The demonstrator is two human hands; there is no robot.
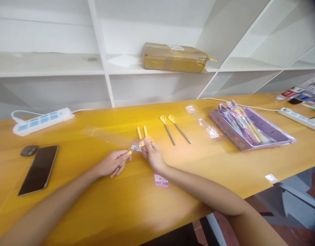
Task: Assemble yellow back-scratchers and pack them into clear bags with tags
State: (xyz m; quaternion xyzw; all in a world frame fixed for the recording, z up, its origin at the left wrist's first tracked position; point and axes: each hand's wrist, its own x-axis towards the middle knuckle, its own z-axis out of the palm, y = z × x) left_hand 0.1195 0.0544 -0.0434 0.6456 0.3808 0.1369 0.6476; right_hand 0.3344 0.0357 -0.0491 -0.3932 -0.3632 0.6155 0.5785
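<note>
Both of my hands are closed on one small back scratcher [135, 149], held tilted over the table. My left hand [115, 163] pinches its yellow handle end, and my right hand [152, 155] grips near its yellow claw, partly hiding it. Just beyond my fingers lie two loose yellow handles [139, 133]. To their right are two metal rods with yellow claw heads, a left one [168, 130] and a right one [180, 130]. A pink and purple card [161, 181] lies below my right wrist. Another card [134, 147] shows partly behind the held rod.
On the right, a purple open box [283, 136] holds several wrapped items. Clear plastic wrappers [106, 135] lie about. At left are a phone [39, 171], a dark mouse-like object [29, 150] and a power strip [44, 121]. A taped parcel [175, 58] sits on the shelf.
</note>
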